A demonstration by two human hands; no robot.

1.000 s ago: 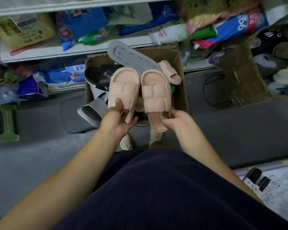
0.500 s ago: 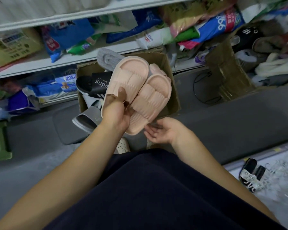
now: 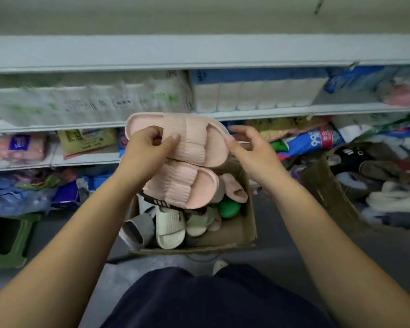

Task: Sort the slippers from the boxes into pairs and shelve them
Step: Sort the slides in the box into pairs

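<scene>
Left grip [image 3: 149, 147] pinching our matched pink slippers [image 3: 194, 143], right grip [image 3: 253, 150] spread at the toes.
We hold the pair stacked above the cardboard box [image 3: 249, 230], facing the far shelf [image 3: 270, 109], likely so both go up together.

**What you cannot make out**

Your left hand [image 3: 147, 147] covers the lower heel of the two ribbed pink foam slippers [image 3: 189, 143]; print on the blurred white shelf packs [image 3: 88, 102] is unreadable; the green plastic stool [image 3: 7, 240] runs off the left edge.
</scene>
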